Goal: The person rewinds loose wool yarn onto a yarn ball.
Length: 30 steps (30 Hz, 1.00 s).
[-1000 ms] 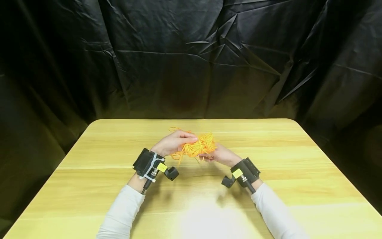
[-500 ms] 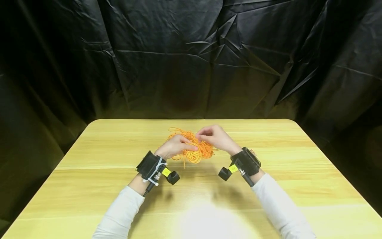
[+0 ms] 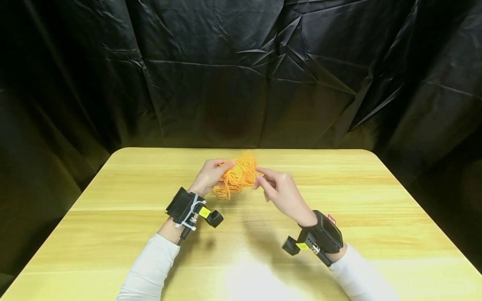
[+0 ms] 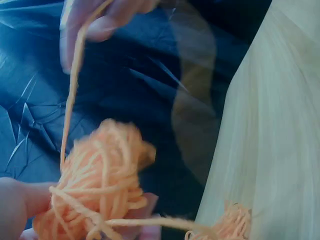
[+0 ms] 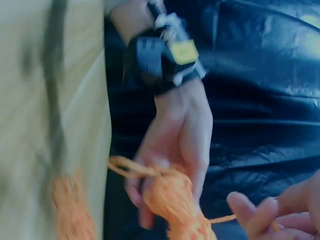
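Note:
In the head view my left hand [image 3: 207, 177] grips a wound ball of orange yarn [image 3: 235, 176], with the thumb over its upper side. Loops stick out of the ball [image 4: 100, 175] in the left wrist view. A single strand [image 4: 72, 95] runs taut from it to my right hand [image 3: 284, 194], which pinches that strand between thumb and forefinger. The right wrist view shows the short stretch of strand [image 5: 222, 219] between ball and fingertips. Looser yarn [image 5: 72, 210] lies on the table below, joined in the left wrist view by another strand trailing from the ball.
A light wooden table [image 3: 150, 234] spreads beneath both hands. Black sheeting [image 3: 211, 83] hangs behind its far edge. Each wrist wears a black strap with a small camera [image 3: 215, 218] jutting inward.
My right hand has moved from over the yarn out to its right, drawing a strand. My left hand has turned and shifted slightly left with the ball.

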Each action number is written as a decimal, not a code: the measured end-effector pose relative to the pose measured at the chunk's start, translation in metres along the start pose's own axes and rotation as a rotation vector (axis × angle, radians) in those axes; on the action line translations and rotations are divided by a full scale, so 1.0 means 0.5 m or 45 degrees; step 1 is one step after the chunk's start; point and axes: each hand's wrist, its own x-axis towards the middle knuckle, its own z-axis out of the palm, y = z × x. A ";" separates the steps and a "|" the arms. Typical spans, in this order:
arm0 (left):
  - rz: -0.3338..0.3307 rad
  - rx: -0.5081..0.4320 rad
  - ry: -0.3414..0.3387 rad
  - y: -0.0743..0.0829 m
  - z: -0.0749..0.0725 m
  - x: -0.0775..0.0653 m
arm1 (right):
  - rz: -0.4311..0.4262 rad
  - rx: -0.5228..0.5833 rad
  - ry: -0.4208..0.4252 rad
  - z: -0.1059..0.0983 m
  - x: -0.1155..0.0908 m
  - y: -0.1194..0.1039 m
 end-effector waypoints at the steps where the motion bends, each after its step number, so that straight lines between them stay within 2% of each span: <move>1: 0.002 -0.049 0.018 0.002 -0.002 0.000 | 0.035 0.052 -0.023 0.001 -0.006 0.001; 5: 0.006 -0.230 0.061 0.013 -0.008 -0.002 | 0.139 0.271 -0.134 0.013 -0.029 0.012; 8: -0.005 -0.371 0.018 0.021 -0.014 -0.003 | 0.181 0.415 -0.226 0.026 -0.043 0.026; 12: -0.003 -0.539 -0.118 0.027 -0.022 -0.004 | 0.264 0.572 -0.376 0.040 -0.054 0.055; 15: -0.013 -0.587 -0.246 0.027 -0.025 -0.005 | 0.350 0.697 -0.496 0.048 -0.049 0.088; 19: -0.022 -0.503 -0.450 0.018 -0.018 -0.001 | 0.471 0.874 -0.586 0.056 -0.025 0.140; 23: -0.047 -0.378 -0.610 0.004 -0.002 -0.002 | 0.583 1.020 -0.574 0.059 0.005 0.176; 27: -0.083 -0.257 -0.738 -0.007 0.009 -0.005 | 0.556 1.130 -0.575 0.042 0.029 0.190; 30: -0.089 -0.211 -0.832 -0.013 0.012 -0.006 | 0.521 1.077 -0.583 0.024 0.044 0.188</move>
